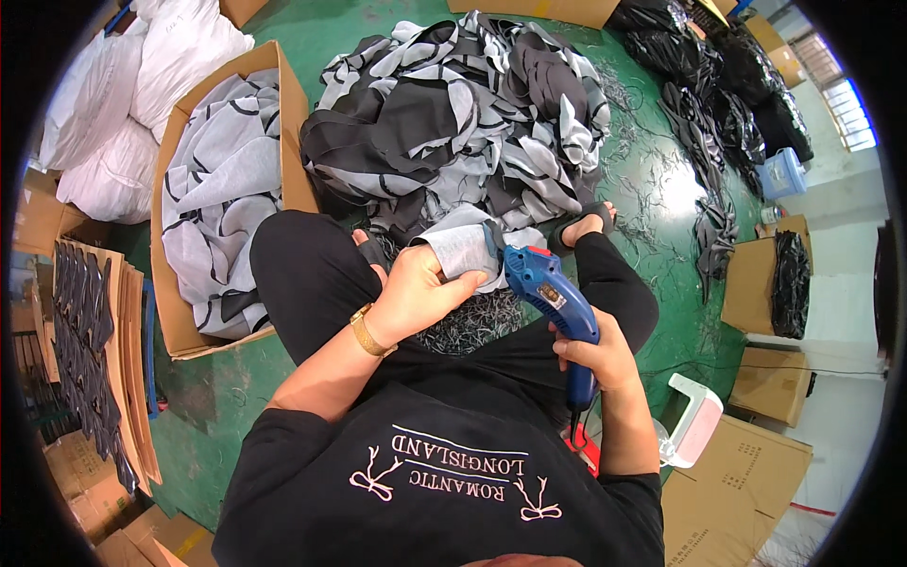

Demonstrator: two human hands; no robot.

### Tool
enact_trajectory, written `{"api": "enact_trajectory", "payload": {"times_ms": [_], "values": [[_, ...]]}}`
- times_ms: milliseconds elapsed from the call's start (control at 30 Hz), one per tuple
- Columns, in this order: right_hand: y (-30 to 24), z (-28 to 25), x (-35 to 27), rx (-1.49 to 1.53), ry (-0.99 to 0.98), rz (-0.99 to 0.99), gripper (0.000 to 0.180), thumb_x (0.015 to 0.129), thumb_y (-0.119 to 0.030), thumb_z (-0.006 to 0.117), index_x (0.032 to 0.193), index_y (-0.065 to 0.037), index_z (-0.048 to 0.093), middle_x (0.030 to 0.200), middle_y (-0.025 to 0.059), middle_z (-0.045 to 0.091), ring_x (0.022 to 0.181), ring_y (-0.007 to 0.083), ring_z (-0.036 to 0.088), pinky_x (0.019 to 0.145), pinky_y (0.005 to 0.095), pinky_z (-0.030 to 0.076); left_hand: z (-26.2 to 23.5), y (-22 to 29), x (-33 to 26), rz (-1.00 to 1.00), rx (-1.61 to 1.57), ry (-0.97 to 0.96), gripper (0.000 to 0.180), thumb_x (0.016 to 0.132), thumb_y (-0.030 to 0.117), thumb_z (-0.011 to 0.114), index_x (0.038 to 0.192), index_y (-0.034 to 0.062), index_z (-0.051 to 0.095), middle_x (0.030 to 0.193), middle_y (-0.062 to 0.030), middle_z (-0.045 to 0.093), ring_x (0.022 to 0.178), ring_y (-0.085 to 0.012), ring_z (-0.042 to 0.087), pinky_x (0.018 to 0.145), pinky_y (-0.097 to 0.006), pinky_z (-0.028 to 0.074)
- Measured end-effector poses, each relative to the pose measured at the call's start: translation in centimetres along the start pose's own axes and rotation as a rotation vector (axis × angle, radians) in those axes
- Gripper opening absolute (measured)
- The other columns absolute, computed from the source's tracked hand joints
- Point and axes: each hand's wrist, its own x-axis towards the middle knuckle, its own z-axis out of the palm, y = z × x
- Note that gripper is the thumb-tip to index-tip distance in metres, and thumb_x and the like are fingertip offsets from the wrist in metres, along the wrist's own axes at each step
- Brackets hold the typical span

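Observation:
My left hand (416, 288) grips a piece of grey fabric (460, 248) over my lap, thumb on top, a gold watch on the wrist. My right hand (593, 357) is closed round the handle of a blue electric cutter (548, 288). The cutter's head meets the edge of the grey fabric just right of my left hand. A heap of dark trimmings (468, 321) lies on my lap below the piece. I sit with legs apart in black clothes; a sandalled foot (586, 225) shows ahead.
A big pile of black and grey fabric pieces (453, 113) lies on the green floor ahead. A cardboard box (293, 151) of grey fabric stands at left, white sacks (123, 104) behind it. Black bags (727, 76) and boxes (756, 283) are at right, a small white device (694, 420) near my right elbow.

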Motion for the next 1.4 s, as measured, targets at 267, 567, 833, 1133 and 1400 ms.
{"api": "enact_trajectory", "payload": {"times_ms": [267,567,833,1133,1400], "values": [[-1.1,1.0,3.3,0.149,0.066,-0.177,0.036,0.07,-0.016,0.074,0.097,0.002,0.058,0.077,0.0039,0.057,0.062,0.0124,0.056,0.057,0.0264,0.048,1.1,-0.5,0.1,-0.038,-0.424,-0.066,0.033,0.083,-0.001,0.064,0.115,-0.0016,0.056,0.104,-0.0032,0.064,0.092,-0.0102,0.06,0.082,-0.027,0.049],[-2.4,4.5,5.9,-0.261,0.213,-0.334,0.038,0.066,-0.005,0.075,0.1,0.0,0.059,0.075,0.0005,0.058,0.067,0.0063,0.053,0.061,0.022,0.045,3.0,-0.3,-0.6,-0.16,-0.633,-0.081,0.036,0.085,0.003,0.065,0.119,0.0019,0.054,0.108,-0.0027,0.062,0.097,-0.0104,0.059,0.086,-0.028,0.048],[-0.8,2.8,4.5,0.18,0.046,-0.22,0.033,0.069,-0.014,0.07,0.095,0.002,0.056,0.073,0.0045,0.055,0.062,0.0139,0.055,0.059,0.0274,0.047,1.3,-0.7,1.1,-0.307,-1.047,-0.005,0.028,0.085,0.005,0.066,0.112,0.002,0.059,0.105,-0.0052,0.065,0.097,-0.0172,0.063,0.087,-0.034,0.05],[4.3,-1.1,0.7,0.408,-0.235,0.126,0.039,0.058,-0.019,0.072,0.085,0.004,0.056,0.063,0.007,0.052,0.052,0.0169,0.051,0.05,0.0274,0.042,-0.2,-1.6,1.3,-0.364,-1.218,-0.086,0.029,0.086,0.005,0.065,0.114,0.0024,0.059,0.107,-0.0066,0.065,0.098,-0.0193,0.063,0.087,-0.036,0.05],[4.5,-1.2,0.6,0.419,-0.321,0.221,0.039,0.056,-0.016,0.071,0.087,0.004,0.057,0.063,0.0082,0.054,0.051,0.0179,0.052,0.05,0.0281,0.043,-0.4,-0.6,1.4,-0.336,-1.132,-0.144,0.033,0.085,0.002,0.065,0.117,0.0019,0.057,0.109,-0.0067,0.064,0.099,-0.0193,0.062,0.088,-0.036,0.05]]}}
